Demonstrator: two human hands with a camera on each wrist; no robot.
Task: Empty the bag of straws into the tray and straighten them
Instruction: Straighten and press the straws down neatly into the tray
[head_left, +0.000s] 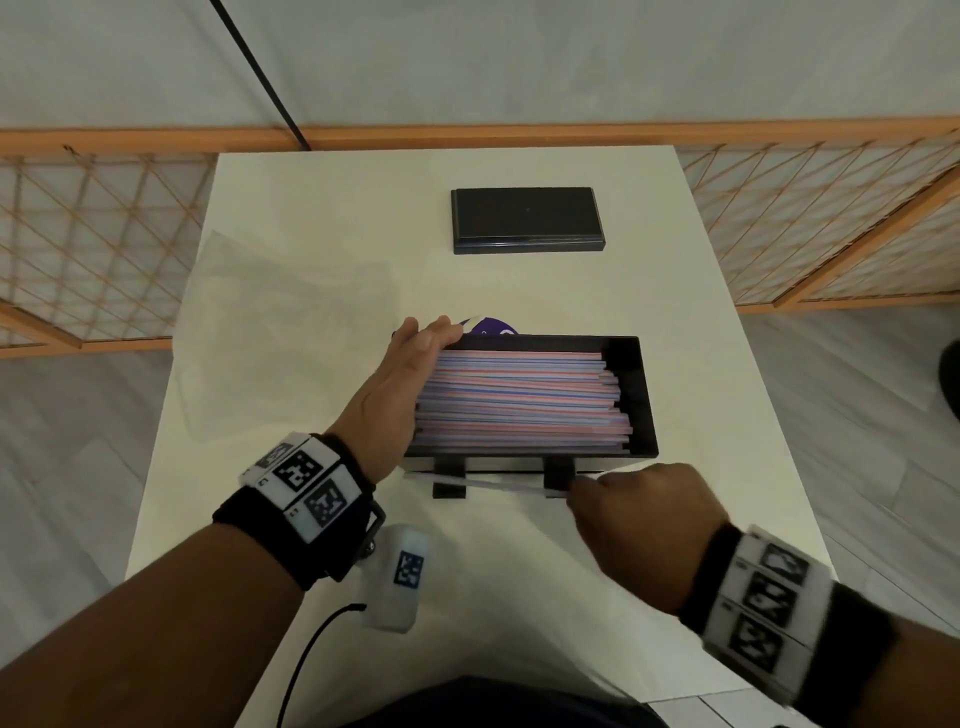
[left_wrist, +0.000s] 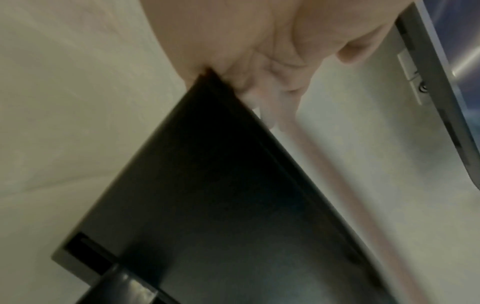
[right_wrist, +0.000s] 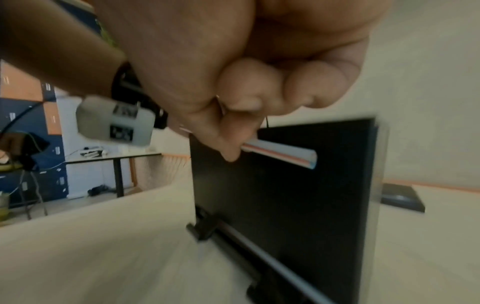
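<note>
A black tray (head_left: 643, 400) in the middle of the white table holds a stack of pink, blue and white striped straws (head_left: 519, 400) lying left to right. My left hand (head_left: 415, 364) stands flat against the left end of the stack, fingers straight; the left wrist view shows the palm (left_wrist: 272, 67) at the tray's edge (left_wrist: 207, 185). My right hand (head_left: 579, 491) pinches a single straw (head_left: 493, 484) that lies just in front of the tray's near wall, over two black feet. The right wrist view shows this straw (right_wrist: 285, 153) between thumb and fingers, before the tray wall (right_wrist: 285, 205).
A clear, flat plastic bag (head_left: 270, 322) lies on the table left of the tray. A purple item (head_left: 491, 326) peeks out behind the tray. A black rectangular lid (head_left: 527, 221) sits at the back. Wooden lattice screens flank the table.
</note>
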